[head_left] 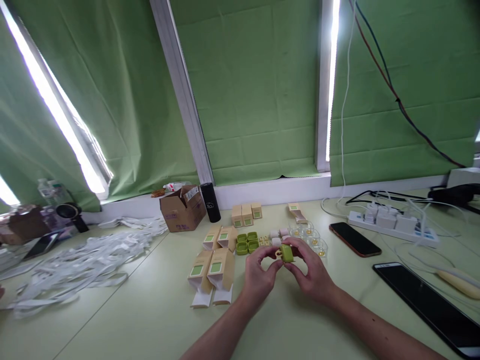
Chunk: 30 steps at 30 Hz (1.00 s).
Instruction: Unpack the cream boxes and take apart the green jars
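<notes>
Green case (287,253) with a cream ring (278,254) on its left side is, in the head view, between the two hands, a little above the pale table (157,320) and in front of the rows of small parts. Left hand (261,270) grasps it at the ring side with thumb and fingers; right hand (308,265) pinches the other side of the case. So neither hand is free, and the grip looks light, made with the fingertips rather than the palm. I think it is held by both ends because it is small, and in this way its broad face stays uncovered.

Behind the hands, green trays (242,248), pale pink pieces (275,233) and clear cups (315,241) lie grouped by kind, probably so that each is easy to reach. Kraft boxes (216,267), with flaps open to the near side, lie to the left of the hands, perhaps so that their openings face the person.

Both forearms come from the lower edge and meet in the middle. The wrists are low, close to the table; whether they touch it, I cannot tell. The thumbs point toward each other, below the case.
</notes>
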Each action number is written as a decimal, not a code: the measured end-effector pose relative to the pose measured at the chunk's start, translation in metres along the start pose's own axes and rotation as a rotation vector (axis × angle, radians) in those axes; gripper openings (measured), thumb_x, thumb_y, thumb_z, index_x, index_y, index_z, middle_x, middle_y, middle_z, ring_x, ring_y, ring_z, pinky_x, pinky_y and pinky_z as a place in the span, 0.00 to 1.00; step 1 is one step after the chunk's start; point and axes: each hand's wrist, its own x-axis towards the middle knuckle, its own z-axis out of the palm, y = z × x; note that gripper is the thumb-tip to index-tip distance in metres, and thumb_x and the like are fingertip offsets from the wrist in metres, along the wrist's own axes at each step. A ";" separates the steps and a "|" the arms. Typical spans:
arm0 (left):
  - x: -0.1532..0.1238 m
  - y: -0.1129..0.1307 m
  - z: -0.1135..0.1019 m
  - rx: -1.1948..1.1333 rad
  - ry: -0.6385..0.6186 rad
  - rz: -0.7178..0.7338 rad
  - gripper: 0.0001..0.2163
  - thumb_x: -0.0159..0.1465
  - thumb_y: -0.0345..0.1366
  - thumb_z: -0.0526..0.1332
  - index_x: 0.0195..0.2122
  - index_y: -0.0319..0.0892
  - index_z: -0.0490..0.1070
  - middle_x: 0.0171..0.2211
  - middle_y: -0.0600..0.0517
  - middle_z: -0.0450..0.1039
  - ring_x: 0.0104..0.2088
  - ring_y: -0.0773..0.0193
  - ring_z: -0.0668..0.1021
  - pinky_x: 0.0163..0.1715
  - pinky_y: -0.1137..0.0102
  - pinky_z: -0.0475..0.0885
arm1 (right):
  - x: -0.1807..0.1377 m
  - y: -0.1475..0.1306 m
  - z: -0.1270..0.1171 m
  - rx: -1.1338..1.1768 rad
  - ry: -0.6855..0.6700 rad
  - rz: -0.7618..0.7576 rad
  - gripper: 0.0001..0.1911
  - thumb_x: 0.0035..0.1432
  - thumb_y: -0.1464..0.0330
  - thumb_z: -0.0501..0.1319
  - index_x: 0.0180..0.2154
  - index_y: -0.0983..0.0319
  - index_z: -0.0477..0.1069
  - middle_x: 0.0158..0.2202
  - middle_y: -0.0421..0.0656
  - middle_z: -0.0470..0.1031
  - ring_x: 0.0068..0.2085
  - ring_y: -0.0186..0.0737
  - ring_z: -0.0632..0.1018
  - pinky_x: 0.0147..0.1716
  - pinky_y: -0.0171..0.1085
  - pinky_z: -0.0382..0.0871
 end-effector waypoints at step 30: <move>0.003 -0.003 -0.005 0.122 -0.052 0.117 0.21 0.59 0.26 0.69 0.54 0.46 0.77 0.50 0.46 0.78 0.52 0.54 0.78 0.55 0.56 0.75 | 0.002 -0.001 -0.002 -0.157 0.026 -0.088 0.19 0.65 0.73 0.59 0.57 0.56 0.68 0.56 0.53 0.70 0.59 0.54 0.75 0.53 0.52 0.79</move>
